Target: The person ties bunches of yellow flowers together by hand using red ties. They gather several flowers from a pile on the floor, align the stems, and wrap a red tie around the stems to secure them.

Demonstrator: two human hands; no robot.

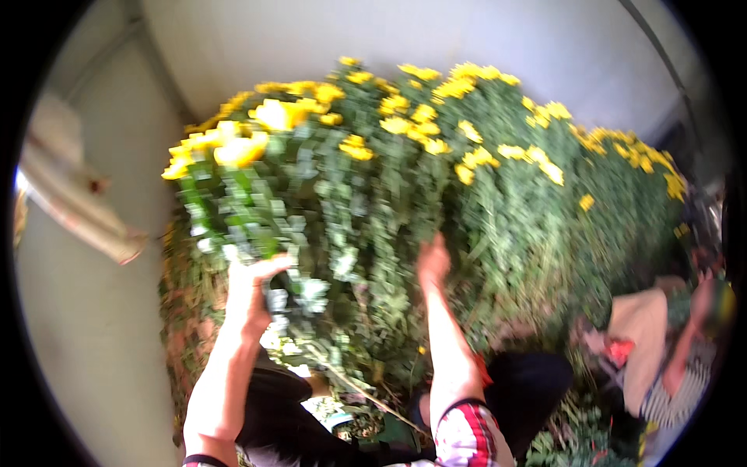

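My left hand (250,288) is closed around the leafy green stems of a bunch of yellow chrysanthemums (247,191). The bunch stands upright in it, its bright blooms at the upper left, blurred by motion. Ahead of me rises a broad heap of cut chrysanthemums (513,202), yellow heads at the top and stems hanging down toward me. My right hand (433,261) reaches in among the stems at the middle of this heap. Its fingers are smeared and partly hidden by leaves, so whether they grip a stem is unclear.
A pale wall (436,35) stands behind the heap and another runs along the left. At the lower right sits another person (685,373) in a striped top. A long bare stem (354,381) slants over my lap, and loose leaves (560,428) litter the floor.
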